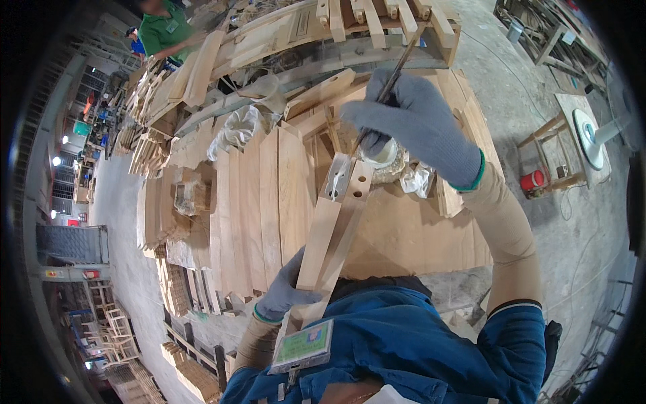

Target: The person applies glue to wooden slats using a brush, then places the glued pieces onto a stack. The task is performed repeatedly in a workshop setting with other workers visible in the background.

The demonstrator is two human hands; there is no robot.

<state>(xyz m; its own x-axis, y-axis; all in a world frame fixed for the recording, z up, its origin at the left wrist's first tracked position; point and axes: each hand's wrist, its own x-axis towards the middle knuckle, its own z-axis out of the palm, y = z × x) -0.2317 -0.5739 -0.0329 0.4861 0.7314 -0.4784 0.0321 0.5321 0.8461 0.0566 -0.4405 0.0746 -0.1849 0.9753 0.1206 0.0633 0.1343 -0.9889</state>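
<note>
In a grey knit glove, my left hand (288,291) is closed around a long pale wooden piece (321,232) that slants up from my waist. Its far end has a recess smeared with white glue (334,180). Two round holes show in the wooden face (360,187) just to its right. Pinched in my gloved right hand (427,118) is a thin dark stick (405,57), its lower tip close to the glued end. Partly behind that hand stands a round container (381,153), crusted on the outside. What it holds is hard to make out.
Wooden boards (259,209) lie side by side at the left of the cardboard-topped table (417,236). Beyond them are a white plastic bag (239,128) and a rack of wooden parts (370,20). A fan (592,138) stands on a stool at right; a person in green (161,30) is far left.
</note>
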